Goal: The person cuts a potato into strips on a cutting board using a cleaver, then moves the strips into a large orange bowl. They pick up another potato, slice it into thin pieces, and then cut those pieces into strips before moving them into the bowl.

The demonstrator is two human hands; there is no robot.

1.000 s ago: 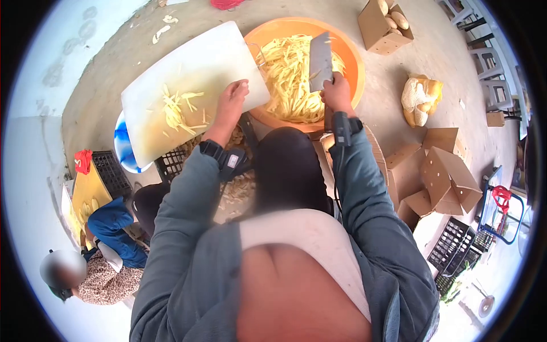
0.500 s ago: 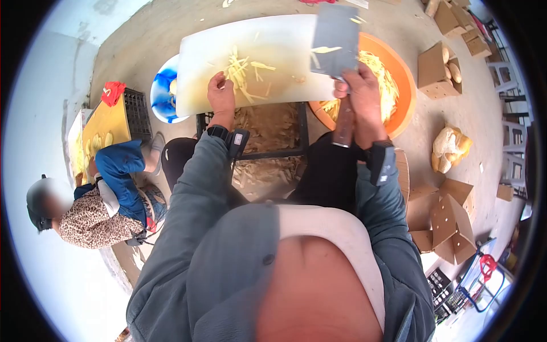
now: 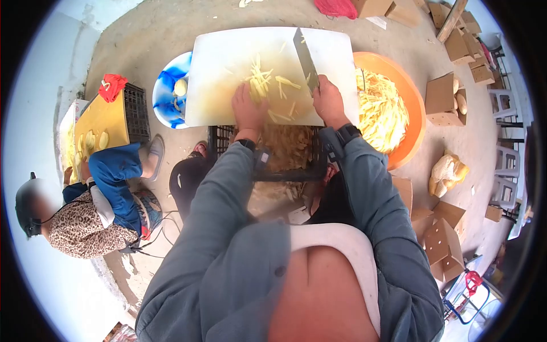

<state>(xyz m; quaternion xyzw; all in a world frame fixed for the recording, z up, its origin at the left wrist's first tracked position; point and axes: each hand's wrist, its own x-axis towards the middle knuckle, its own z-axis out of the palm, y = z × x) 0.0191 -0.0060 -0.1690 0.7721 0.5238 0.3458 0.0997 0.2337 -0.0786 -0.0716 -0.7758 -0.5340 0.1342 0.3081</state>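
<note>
Where visible, no legible writing.

smooth white plastic cutting board (image 3: 228, 74), dull metal cleaver (image 3: 305, 57), glossy orange plastic basin (image 3: 411, 102)

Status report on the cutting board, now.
Right hand grips cleaver, blade over white board. Left hand rests by potato strips. Orange basin of strips beside board; nothing obstructing.

Single head-worn fisheye view, looking steeply down and forward over the wearer's torso. White cutting board (image 3: 239, 85) lies close, upper centre; concrete floor (image 3: 142, 40) curves toward the edges.
</note>
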